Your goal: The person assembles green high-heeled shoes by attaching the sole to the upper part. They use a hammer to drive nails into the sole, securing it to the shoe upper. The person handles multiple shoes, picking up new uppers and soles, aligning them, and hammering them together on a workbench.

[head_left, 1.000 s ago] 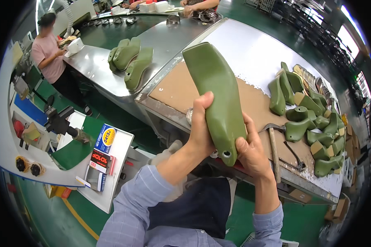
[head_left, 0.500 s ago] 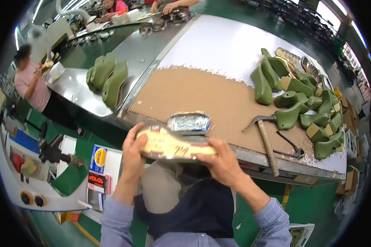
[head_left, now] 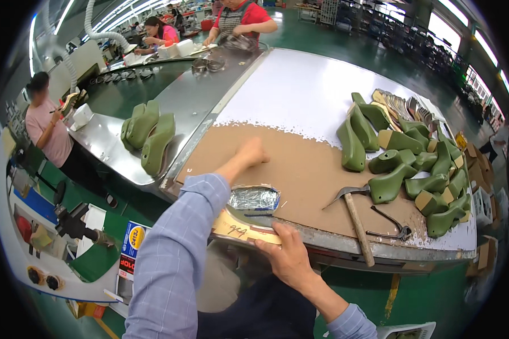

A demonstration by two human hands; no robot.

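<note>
My right hand (head_left: 288, 257) grips a shoe last (head_left: 240, 227) by one end, tilted at the table's front edge. A pale yellow insole with handwriting covers the last's sole, facing me. Off the last, my left hand (head_left: 251, 153) is stretched forward above the brown part of the tabletop; its fingers are blurred, and I see nothing clearly in it. My left sleeve hides the far end of the last. Just behind the last sits a shallow oval container (head_left: 277, 201) of shiny silvery material.
A wooden-handled hammer (head_left: 357, 226) and pincers (head_left: 395, 226) lie at right near the edge. Beyond them are piled green shoe lasts (head_left: 387, 183). More lasts (head_left: 158, 144) stand on the metal table at left. Co-workers (head_left: 54, 121) work at left and at the back.
My left hand has let go of the last and moved forward over the table. My right hand keeps its hold, the last now lower and more tilted. The view has shifted upward.
</note>
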